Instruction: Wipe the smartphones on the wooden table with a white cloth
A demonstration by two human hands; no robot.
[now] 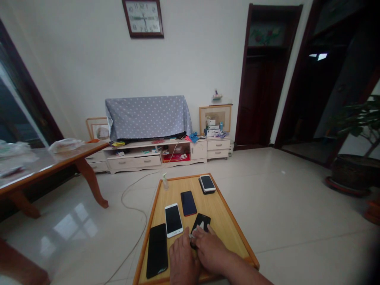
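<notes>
Well, the fingertips of both hands meet at the low end of the black phone [204, 219]: the right fingers [208, 232] curl over its lower edge, bunched around a small white scrap [201, 225], perhaps cloth or film. The left fingers [186, 238] come in from the other side, just touching or almost touching it. Neither set is spread flat, but they are too tight together to tell whether either is actually pinching the scrap. The phone lies flat on the wooden board [244, 237], near its bottom edge, and the left hand [182, 261] and right hand [211, 251] rest low over the board's bottom rim. Working this low and close keeps the fingers over the phone alone, with the knuckles clear of its neighbours. Just left lie a white phone [173, 220] and a big dark phone [156, 250], the latter close by the left hand; a blue phone [188, 203] sits above, and a white-framed phone [207, 183] lies at the far corner, beside a small bottle [165, 182]. The raised rim bounds the board all round — the widest open stretch of board is to the right of the hands, between the black phone and the rim. Beyond the left edge, a cable [130, 194] trails across the floor.
</notes>
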